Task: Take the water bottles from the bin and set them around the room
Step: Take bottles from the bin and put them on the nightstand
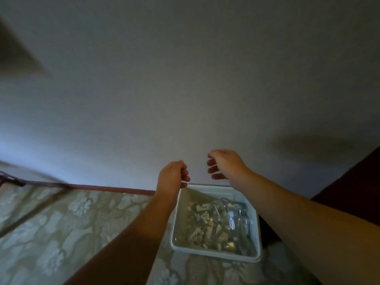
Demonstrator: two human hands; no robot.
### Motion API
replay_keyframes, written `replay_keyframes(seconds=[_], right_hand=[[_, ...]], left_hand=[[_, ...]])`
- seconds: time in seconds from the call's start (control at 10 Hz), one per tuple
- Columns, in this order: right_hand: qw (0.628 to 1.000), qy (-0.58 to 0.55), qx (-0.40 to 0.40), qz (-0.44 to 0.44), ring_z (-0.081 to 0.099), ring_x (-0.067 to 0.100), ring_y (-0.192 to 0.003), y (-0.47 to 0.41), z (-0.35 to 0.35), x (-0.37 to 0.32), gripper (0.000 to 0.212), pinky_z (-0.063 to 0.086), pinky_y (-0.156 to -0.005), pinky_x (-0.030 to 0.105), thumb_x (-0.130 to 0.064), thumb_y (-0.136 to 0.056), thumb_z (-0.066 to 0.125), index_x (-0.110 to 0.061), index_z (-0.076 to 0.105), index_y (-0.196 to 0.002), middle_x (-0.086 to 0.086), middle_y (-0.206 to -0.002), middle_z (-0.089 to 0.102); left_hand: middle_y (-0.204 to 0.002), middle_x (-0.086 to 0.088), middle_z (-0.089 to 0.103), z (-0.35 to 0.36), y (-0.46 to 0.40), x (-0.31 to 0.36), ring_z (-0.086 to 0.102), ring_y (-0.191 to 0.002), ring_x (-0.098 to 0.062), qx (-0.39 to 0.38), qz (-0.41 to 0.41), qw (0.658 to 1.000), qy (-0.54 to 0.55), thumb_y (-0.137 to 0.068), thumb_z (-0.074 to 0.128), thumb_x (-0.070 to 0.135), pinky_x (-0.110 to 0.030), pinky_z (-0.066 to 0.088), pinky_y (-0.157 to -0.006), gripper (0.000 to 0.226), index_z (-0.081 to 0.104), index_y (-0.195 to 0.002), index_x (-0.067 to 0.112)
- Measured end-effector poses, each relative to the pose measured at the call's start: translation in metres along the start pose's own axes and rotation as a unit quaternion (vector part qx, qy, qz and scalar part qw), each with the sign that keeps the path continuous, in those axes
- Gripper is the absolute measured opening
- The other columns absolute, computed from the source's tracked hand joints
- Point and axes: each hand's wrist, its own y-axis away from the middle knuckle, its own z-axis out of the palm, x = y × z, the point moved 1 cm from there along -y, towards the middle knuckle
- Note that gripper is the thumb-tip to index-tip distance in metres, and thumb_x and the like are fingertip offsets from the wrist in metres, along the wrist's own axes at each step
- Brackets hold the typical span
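A white plastic bin [213,255] stands on the patterned floor against the wall, low in the view. Several clear water bottles [216,223] with white labels lie jumbled inside it. Both arms reach forward over the bin. My left hand [172,175] hovers above the bin's far left corner, fingers curled loosely, holding nothing. My right hand [225,164] hangs above the far rim, fingers apart and bent downward, also without anything in it. The hands are a short gap apart and neither touches the bin or a bottle.
A plain grey wall [185,79] fills the upper view, with a reddish baseboard [102,188] along its foot. The floor covering [61,223] has a pale floral pattern. A dark piece of furniture [353,177] stands right of the bin.
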Motion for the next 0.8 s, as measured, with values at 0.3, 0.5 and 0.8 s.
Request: replay_keyframes(seconds=[0.3, 0.5, 0.8], right_hand=[[0.995, 0.016, 0.049, 0.083, 0.064, 0.022, -0.063, -0.182, 0.041, 0.212, 0.017, 0.054, -0.054, 0.029, -0.018, -0.099, 0.052, -0.008, 0.066, -0.100, 0.008, -0.081, 0.068], [0.991, 0.025, 0.060, 0.113, 0.060, 0.021, -0.057, -0.290, 0.085, 0.376, 0.014, 0.049, -0.049, 0.026, -0.012, -0.099, 0.053, -0.007, 0.066, -0.098, 0.010, -0.077, 0.065], [0.776, 0.589, -0.213, -0.069, 0.056, 0.034, -0.124, -0.405, 0.137, 0.489, 0.044, 0.041, -0.105, 0.037, -0.020, -0.091, 0.068, -0.006, 0.060, -0.132, 0.018, -0.133, 0.060]], left_hand=[[-0.059, 0.003, 0.063, 0.051, -0.216, -0.212, 0.059, -0.059, -0.017, -0.092, -0.066, 0.993, -0.040, -0.094, 0.055, 0.018, -0.031, 0.049, -0.059, 0.019, 0.065, -0.078, 0.014], [-0.054, 0.003, 0.058, 0.073, -0.326, -0.366, 0.055, -0.053, -0.015, -0.139, -0.030, 0.981, -0.135, -0.092, 0.053, 0.018, -0.027, 0.045, -0.051, 0.027, 0.063, -0.066, 0.016], [-0.083, -0.003, 0.065, 0.099, -0.409, -0.472, 0.067, -0.082, -0.020, -0.336, -0.036, 0.828, -0.447, -0.097, 0.053, 0.013, -0.036, 0.056, -0.086, 0.018, 0.069, -0.101, 0.006]])
